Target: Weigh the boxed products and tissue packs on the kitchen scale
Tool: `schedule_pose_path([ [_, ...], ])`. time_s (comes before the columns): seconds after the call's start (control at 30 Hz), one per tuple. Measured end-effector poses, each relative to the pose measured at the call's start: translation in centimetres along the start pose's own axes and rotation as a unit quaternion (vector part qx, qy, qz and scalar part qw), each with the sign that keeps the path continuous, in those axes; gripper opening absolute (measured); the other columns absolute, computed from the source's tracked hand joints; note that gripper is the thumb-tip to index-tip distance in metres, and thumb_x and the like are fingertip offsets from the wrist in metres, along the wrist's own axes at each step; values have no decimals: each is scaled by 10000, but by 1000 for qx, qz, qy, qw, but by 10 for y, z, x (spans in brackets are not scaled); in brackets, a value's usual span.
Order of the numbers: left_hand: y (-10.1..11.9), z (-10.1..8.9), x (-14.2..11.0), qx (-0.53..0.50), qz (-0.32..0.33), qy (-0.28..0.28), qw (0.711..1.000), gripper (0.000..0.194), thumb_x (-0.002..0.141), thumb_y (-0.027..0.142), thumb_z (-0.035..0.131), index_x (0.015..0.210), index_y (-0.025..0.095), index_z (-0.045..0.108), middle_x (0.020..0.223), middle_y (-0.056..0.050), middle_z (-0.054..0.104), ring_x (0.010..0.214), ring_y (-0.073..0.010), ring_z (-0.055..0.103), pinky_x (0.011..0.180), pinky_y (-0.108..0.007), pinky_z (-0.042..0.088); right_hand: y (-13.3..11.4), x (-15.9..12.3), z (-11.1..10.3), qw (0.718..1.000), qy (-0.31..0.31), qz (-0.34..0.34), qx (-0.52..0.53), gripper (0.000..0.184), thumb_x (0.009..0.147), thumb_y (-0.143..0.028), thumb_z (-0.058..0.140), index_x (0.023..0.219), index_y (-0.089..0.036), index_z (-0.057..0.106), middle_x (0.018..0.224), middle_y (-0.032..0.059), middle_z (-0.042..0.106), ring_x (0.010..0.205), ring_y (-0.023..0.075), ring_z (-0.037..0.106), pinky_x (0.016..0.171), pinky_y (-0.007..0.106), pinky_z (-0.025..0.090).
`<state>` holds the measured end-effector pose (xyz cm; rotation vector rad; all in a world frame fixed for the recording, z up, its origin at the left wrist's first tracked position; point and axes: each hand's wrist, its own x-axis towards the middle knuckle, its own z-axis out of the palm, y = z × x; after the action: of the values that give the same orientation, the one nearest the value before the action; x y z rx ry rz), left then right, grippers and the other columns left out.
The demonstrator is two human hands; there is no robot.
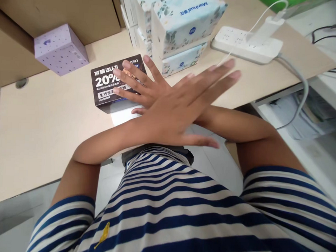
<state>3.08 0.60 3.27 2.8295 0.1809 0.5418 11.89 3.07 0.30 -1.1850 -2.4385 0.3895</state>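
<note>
My arms are crossed over the front edge of the desk, left wrist above the right. My left hand (175,109) points to the upper right, palm down, fingers stretched out and thumb apart. Beneath it, my right hand (147,86) reaches to the left with its fingers spread wide. Neither hand holds anything. A dark box (105,84) with white lettering and "20%" lies behind the right fingers, which hide part of its top; I cannot tell whether they touch it. Something flat and white (122,116) shows below the box, partly covered by the right hand.
Stacked tissue packs (186,26) stand at the back. Right of them lies a white power strip (246,44) with a plugged-in adapter and grey cord (304,87). A lilac box (61,49) sits by the brown panel (78,10). The pale desk (31,135) has a cable hole at left.
</note>
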Motion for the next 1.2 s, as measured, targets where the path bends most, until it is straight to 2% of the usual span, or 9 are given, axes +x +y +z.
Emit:
schedule_pose_path([
  [0.1, -4, 29, 20, 75, -39, -36, 996, 945, 1038, 812, 457, 1655, 97, 465, 1757, -216, 471, 1702, -462, 341, 1372, -691, 272, 6, -10, -6, 987, 13, -105, -117, 813, 1072, -765, 377, 1764, -358, 250, 1897, -22, 89, 1778, 353, 31, 1387, 734, -142],
  [0.2, 2, 43, 17, 134, -53, -45, 989, 877, 1048, 735, 541, 1709, 176, 404, 1816, -192, 386, 1719, -445, 314, 1386, -689, 258, 8, -12, -4, 985, 37, -87, -142, 852, 1053, -804, 350, 1770, -353, 246, 1894, 17, 138, 1772, 371, 60, 1398, 733, -94],
  [0.33, 29, 2, -37, 130, 33, 24, 991, 894, 1088, 758, 389, 1763, 187, 260, 1872, -166, 258, 1766, -350, 212, 1434, -564, 228, 10, -19, 4, 982, 85, -84, -149, 811, 1071, -777, 267, 1773, -373, 241, 1893, 44, 158, 1770, 368, 127, 1403, 724, -75],
  [0.43, 23, -43, -101, 82, 44, 114, 989, 969, 1048, 824, 379, 1808, 296, 94, 1916, 39, -50, 1782, -308, 151, 1477, -484, 141, 24, -28, 12, 986, 106, -42, -120, 910, 1022, -850, 245, 1778, -344, 260, 1891, 105, 174, 1764, 413, 160, 1371, 812, -51],
  [0.53, -20, -59, -157, 57, -161, 235, 957, 1076, 908, 912, 576, 1777, 500, 93, 1890, 222, -39, 1787, -376, -25, 1496, -539, -11, 46, -31, 20, 991, 117, 4, -68, 1110, 926, -960, 245, 1810, -296, 141, 1897, 123, 145, 1770, 434, 119, 1388, 803, 5],
  [0.67, -76, -29, -199, -189, -424, 360, 809, 1079, 852, 1048, 326, 1747, 457, 204, 1914, 123, 31, 1793, -331, -69, 1492, -564, 62, 69, -27, 30, 993, 118, 19, -19, 1221, 888, -994, 217, 1810, -239, -50, 1907, 123, 54, 1774, 443, 73, 1397, 789, 36],
  [0.77, -88, -5, -208, -261, -459, 369, 765, 1202, 801, 1093, 276, 1763, 376, 207, 1923, 20, 15, 1794, -292, -44, 1490, -519, 67, 78, -29, 34, 993, 113, 25, 0, 1258, 866, -1013, 217, 1805, -231, -82, 1907, 127, 39, 1774, 446, 72, 1400, 785, 52],
  [1.07, -97, -1, -223, -277, -446, 364, 770, 1168, 789, 1096, 154, 1751, 441, 246, 1903, 119, 125, 1795, -247, -20, 1495, -494, 135, 93, -40, 37, 994, 97, 35, 41, 1392, 778, -1072, 349, 1811, -231, -51, 1910, 112, 87, 1776, 432, 87, 1425, 728, 173],
  [1.2, -86, 2, -212, -330, -426, 341, 771, 1169, 768, 1118, 272, 1740, 469, 244, 1909, 99, 114, 1795, -254, 38, 1475, -495, 194, 86, -40, 39, 992, 76, 22, 100, 1404, 767, -1095, 326, 1817, -216, 17, 1887, 129, 218, 1750, 410, 244, 1402, 669, 321],
])
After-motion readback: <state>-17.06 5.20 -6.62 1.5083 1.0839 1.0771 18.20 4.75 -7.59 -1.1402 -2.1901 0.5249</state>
